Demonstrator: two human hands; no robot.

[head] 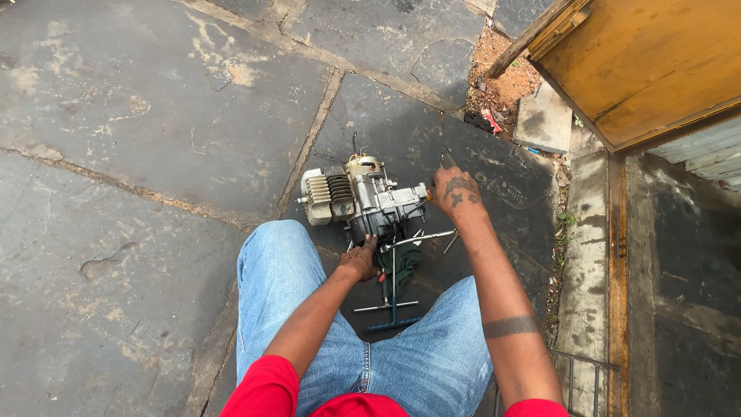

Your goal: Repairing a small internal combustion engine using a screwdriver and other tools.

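Note:
A small motorcycle engine (361, 199) with a finned cylinder lies on the stone floor in front of my knees. My left hand (360, 259) rests against the engine's near underside, fingers curled on it. My right hand (455, 191) is closed around a thin tool whose tip points up behind the engine's right end. Between my legs lie T-handle wrenches (394, 305) and a dark green rag (403, 264).
Large grey stone slabs (139, 116) spread to the left and behind the engine. A yellow wooden door (648, 62) stands open at the upper right beside a stone threshold (588, 255). Red soil and litter (494, 85) lie near the door's corner.

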